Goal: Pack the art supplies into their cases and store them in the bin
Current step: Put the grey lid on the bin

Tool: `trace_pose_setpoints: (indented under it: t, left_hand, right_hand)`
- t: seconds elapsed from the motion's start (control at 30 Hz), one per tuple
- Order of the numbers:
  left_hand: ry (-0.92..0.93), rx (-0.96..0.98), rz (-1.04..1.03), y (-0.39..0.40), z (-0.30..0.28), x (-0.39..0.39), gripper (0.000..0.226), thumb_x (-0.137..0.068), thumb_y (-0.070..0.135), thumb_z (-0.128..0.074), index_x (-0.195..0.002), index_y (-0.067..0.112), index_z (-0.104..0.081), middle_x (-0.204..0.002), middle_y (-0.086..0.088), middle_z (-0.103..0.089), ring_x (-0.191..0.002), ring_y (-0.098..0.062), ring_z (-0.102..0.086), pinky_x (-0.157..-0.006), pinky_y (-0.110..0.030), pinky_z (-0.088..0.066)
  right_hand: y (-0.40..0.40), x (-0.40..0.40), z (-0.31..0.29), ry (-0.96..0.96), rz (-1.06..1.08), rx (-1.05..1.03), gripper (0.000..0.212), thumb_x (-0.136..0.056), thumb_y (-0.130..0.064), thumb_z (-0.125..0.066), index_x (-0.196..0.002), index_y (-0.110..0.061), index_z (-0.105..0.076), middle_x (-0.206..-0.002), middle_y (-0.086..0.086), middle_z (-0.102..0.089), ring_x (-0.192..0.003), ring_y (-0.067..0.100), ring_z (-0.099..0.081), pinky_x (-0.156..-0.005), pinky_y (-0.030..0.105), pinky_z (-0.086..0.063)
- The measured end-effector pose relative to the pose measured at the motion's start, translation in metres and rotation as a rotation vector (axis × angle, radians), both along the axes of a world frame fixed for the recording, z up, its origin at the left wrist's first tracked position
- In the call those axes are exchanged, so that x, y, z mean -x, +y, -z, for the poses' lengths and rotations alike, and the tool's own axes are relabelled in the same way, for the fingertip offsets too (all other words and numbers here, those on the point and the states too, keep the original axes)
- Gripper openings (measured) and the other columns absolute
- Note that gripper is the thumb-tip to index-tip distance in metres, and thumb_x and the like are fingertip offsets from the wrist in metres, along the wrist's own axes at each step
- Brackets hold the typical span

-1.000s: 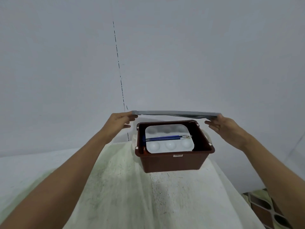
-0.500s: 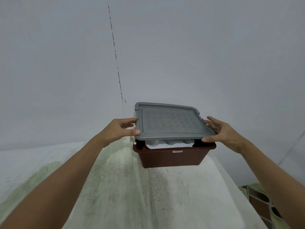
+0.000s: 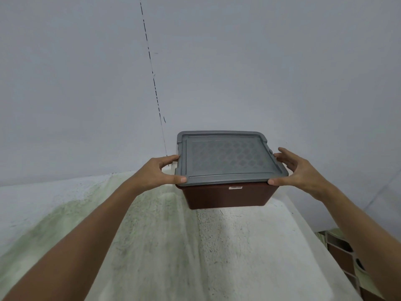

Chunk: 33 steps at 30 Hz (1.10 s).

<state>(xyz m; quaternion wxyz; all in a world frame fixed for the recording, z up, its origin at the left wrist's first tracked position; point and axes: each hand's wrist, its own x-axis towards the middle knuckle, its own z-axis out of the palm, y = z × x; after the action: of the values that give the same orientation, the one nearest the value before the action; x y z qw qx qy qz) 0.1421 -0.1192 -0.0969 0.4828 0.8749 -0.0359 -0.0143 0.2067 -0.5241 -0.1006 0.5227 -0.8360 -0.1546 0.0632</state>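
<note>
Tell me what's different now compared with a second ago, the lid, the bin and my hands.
The grey lid came down from above the brown bin and now sits on its rim, hiding the white palette and blue brushes. The left hand and right hand followed it down and still grip its side edges. The bin stayed in place on the white table.

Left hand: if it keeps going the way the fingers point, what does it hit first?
The left hand already touches the grey lid at its left edge, thumb on the near corner. The fingers point right, inward, so it would likely just press into that lid edge above the brown bin.
</note>
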Motion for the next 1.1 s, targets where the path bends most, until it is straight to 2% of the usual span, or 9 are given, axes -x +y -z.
trace_pose_setpoints:
  t: [0.1, 0.2, 0.37, 0.47, 0.57, 0.63, 0.77, 0.93, 1.1]
  left_hand:
    - [0.02, -0.003, -0.007, -0.002, 0.001, 0.0, 0.118, -0.039, 0.072, -0.081, -0.142, 0.027, -0.045, -0.144, 0.013, -0.045, -0.13, -0.003, -0.041, -0.108, -0.028, -0.031]
    - [0.03, -0.063, -0.044, -0.002, 0.006, 0.002, 0.11, -0.039, 0.077, -0.078, -0.136, 0.033, -0.051, -0.144, 0.012, -0.044, -0.132, -0.008, -0.04, -0.112, -0.039, -0.032]
    - [0.0, -0.008, -0.182, -0.006, 0.004, 0.0, 0.066, -0.065, 0.07, -0.067, -0.118, 0.031, -0.064, -0.131, 0.009, -0.054, -0.123, -0.01, -0.049, -0.104, -0.04, -0.041]
    - [-0.029, -0.046, -0.297, -0.01, 0.004, -0.008, 0.064, -0.078, 0.061, -0.064, -0.129, 0.024, -0.056, -0.125, 0.004, -0.057, -0.114, -0.016, -0.055, -0.098, -0.041, -0.048]
    - [0.111, -0.011, -0.37, -0.015, 0.005, -0.015, 0.074, -0.079, 0.056, -0.068, -0.134, 0.009, -0.049, -0.119, -0.007, -0.06, -0.098, -0.023, -0.065, -0.078, -0.038, -0.057]
    - [0.195, 0.069, -0.399, -0.022, 0.005, -0.015, 0.062, -0.081, 0.049, -0.07, -0.116, -0.001, -0.06, -0.11, -0.011, -0.067, -0.08, -0.022, -0.071, -0.067, -0.038, -0.06]
    - [0.164, 0.127, -0.464, -0.033, 0.005, -0.014, 0.045, -0.083, 0.04, -0.072, -0.095, -0.004, -0.067, -0.086, -0.012, -0.071, -0.065, -0.02, -0.07, -0.059, -0.034, -0.06]
    - [0.057, 0.013, -0.533, -0.04, 0.003, -0.015, 0.044, -0.081, 0.036, -0.073, -0.09, -0.007, -0.069, -0.078, -0.013, -0.071, -0.06, -0.02, -0.067, -0.044, -0.026, -0.051]
    - [-0.071, -0.115, -0.53, -0.05, 0.001, -0.015, 0.021, -0.085, 0.024, -0.068, -0.072, 0.008, -0.063, -0.079, -0.015, -0.065, -0.072, -0.029, -0.064, -0.059, -0.032, -0.055]
  right_hand:
    - [0.0, 0.0, 0.001, -0.044, 0.012, 0.065, 0.127, -0.039, -0.055, -0.087, -0.148, -0.024, -0.031, -0.136, -0.014, -0.047, -0.127, 0.009, -0.04, -0.112, 0.039, -0.029]
    - [-0.004, 0.002, 0.002, -0.054, 0.018, 0.13, 0.124, -0.039, -0.062, -0.083, -0.147, -0.026, -0.033, -0.136, -0.014, -0.046, -0.125, 0.013, -0.042, -0.11, 0.039, -0.03]
    - [-0.006, -0.001, 0.004, -0.031, 0.052, 0.077, 0.096, -0.063, -0.075, -0.066, -0.142, -0.026, -0.042, -0.138, -0.006, -0.047, -0.123, 0.016, -0.047, -0.101, 0.037, -0.04]
    - [0.004, -0.01, 0.007, -0.021, 0.163, 0.057, 0.075, -0.081, -0.059, -0.061, -0.143, -0.021, -0.042, -0.142, 0.0, -0.044, -0.119, 0.018, -0.05, -0.09, 0.034, -0.046]
    - [0.013, -0.021, 0.009, 0.089, 0.262, 0.012, 0.082, -0.08, -0.048, -0.07, -0.145, -0.011, -0.036, -0.141, 0.005, -0.044, -0.124, 0.027, -0.05, -0.097, 0.039, -0.046]
    - [0.013, -0.029, 0.014, 0.19, 0.255, -0.055, 0.093, -0.066, -0.054, -0.078, -0.136, -0.001, -0.047, -0.126, 0.005, -0.055, -0.118, 0.029, -0.056, -0.087, 0.033, -0.048]
    - [0.014, -0.033, 0.019, 0.269, 0.27, -0.186, 0.06, -0.078, -0.029, -0.078, -0.124, 0.003, -0.057, -0.115, 0.014, -0.066, -0.096, 0.023, -0.066, -0.075, 0.028, -0.052]
    - [0.02, -0.025, 0.01, 0.168, 0.323, -0.149, 0.058, -0.079, -0.019, -0.077, -0.13, -0.005, -0.056, -0.117, 0.011, -0.066, -0.099, 0.025, -0.066, -0.088, 0.037, -0.054]
    - [0.028, -0.02, 0.004, 0.02, 0.357, 0.025, 0.062, -0.085, -0.019, -0.072, -0.139, -0.005, -0.046, -0.14, 0.003, -0.051, -0.128, 0.02, -0.048, -0.104, 0.034, -0.042]
